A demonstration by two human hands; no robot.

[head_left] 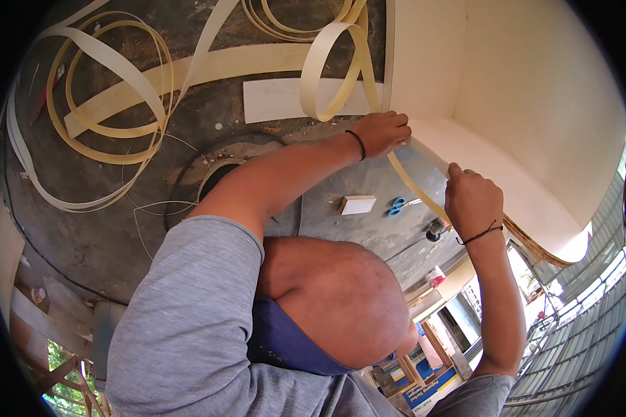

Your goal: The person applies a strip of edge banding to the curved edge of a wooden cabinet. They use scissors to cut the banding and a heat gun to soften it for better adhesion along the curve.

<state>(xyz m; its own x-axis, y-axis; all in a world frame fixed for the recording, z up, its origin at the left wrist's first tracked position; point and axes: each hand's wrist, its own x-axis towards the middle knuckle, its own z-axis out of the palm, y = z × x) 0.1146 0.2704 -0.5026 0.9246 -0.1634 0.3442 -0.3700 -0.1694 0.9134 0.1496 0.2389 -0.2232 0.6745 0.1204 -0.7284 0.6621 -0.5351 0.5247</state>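
A long cream edge-banding strip (416,185) runs from a loop on the floor up to the edge of a large cream-white cabinet (511,167). At the cabinet's near corner, my left hand (384,134) has its fingers closed on the strip. Farther along the same edge, to the right and lower, my right hand (474,201) is closed on it too, thumb uppermost. Between the two hands, a length of strip lies along the cabinet edge, and another stretch hangs below. Fingertips of both hands are partly hidden.
Loose strip coils (111,132) spread over the dark floor at left. A white board (275,101) lies near the left hand. Blue-handled scissors (396,206), a small white block (358,204) and a black cable (62,267) are on the floor. My bent knee (334,299) is below.
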